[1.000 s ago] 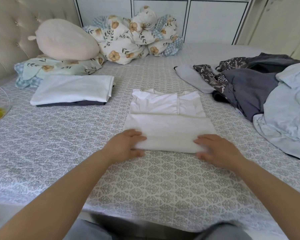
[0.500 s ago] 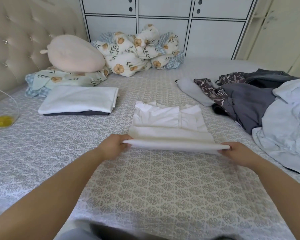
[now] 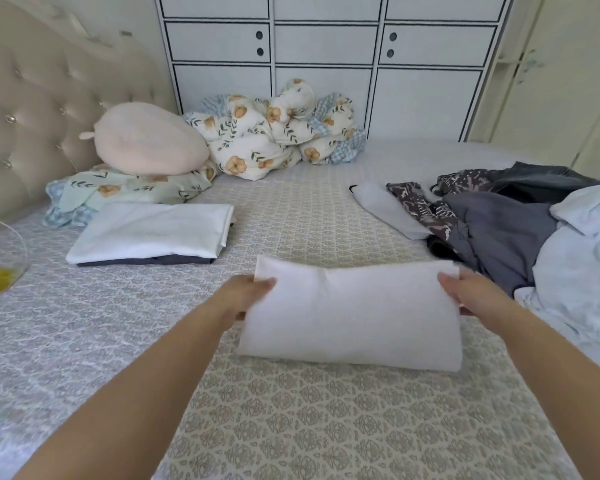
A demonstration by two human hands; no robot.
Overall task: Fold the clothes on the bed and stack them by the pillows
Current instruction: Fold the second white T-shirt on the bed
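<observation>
Now 2 hands (image 3: pixel 245 297) grip garment (image 3: pixel 352 313).

Both hands on the white shirt (image 3: pixel 352 311) now, folded to a thick rectangle: left hand (image 3: pixel 246 297) grips its left edge, right hand (image 3: pixel 465 294) grips the right edge. Its far edge is off the bed (image 3: pixel 291 427). Far left, by the pillows (image 3: pixel 136 181), a folded stack (image 3: pixel 149 233), white on top of dark. On the right, a loose pile of clothes (image 3: pixel 520 237), grey, patterned and pale blue.
</observation>
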